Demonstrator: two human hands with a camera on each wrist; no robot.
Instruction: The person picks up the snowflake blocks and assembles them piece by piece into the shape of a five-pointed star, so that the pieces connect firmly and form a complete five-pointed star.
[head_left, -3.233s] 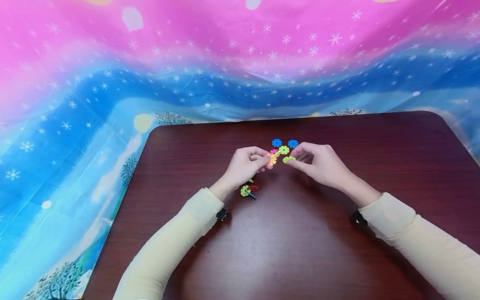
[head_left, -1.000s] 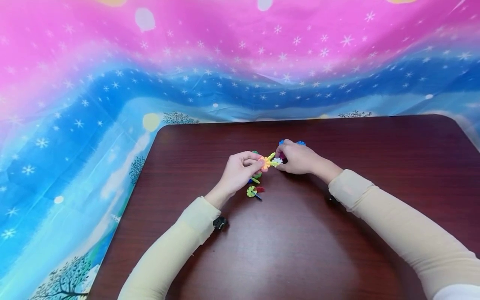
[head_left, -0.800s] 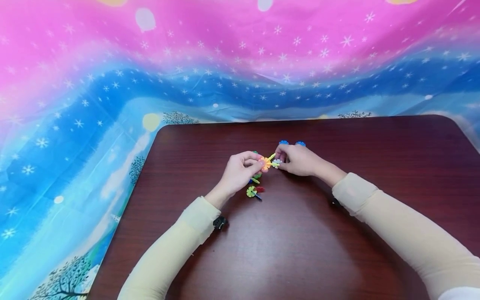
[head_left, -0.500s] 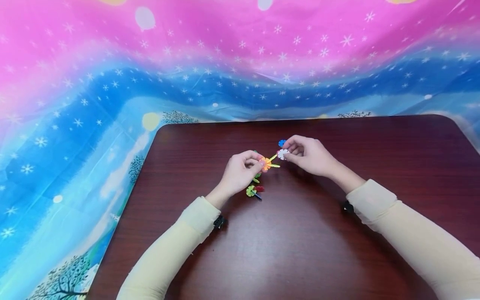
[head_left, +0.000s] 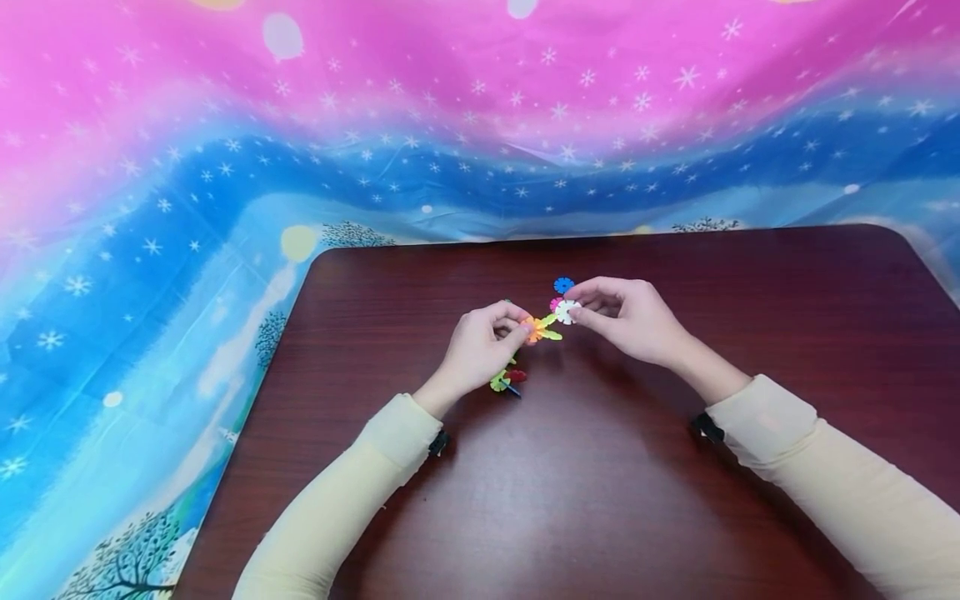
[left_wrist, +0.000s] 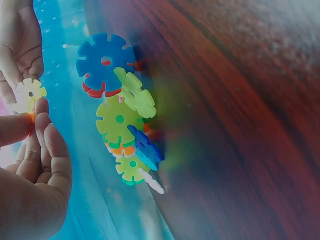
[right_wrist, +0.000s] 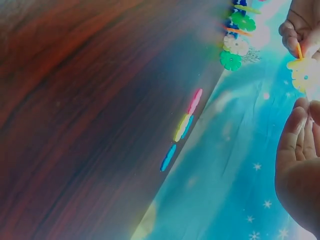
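While an orange snowflake disc (head_left: 533, 330) is pinched between the thumb and fingers of the left hand (head_left: 486, 346), a white snowflake disc (head_left: 562, 315) is held by the right hand (head_left: 637, 321), also in a thumb-and-finger pinch. So neither hand is spread: both are closed down to the thickness of one thin disc. Two yellow-green discs (head_left: 553, 337) can be seen poking out from the orange one, and the upper of them is met by the white one (whether it's actually slotted in can't be told, tbh). Near the right hand, a blue disc (head_left: 563, 285) and a pink disc (head_left: 556, 304) are spotted on the dark red-brown table (head_left: 480, 500); a yellow disc (right_wrist: 179, 131) is caught beside the pink one by the right wrist camera. Next to the left hand, a cluster of interlocked discs (left_wrist: 107, 120) is seen, partly hidden in the head view. Behind everything, a pink-and-blue snowflake cloth (head_left: 480, 158) is hung.
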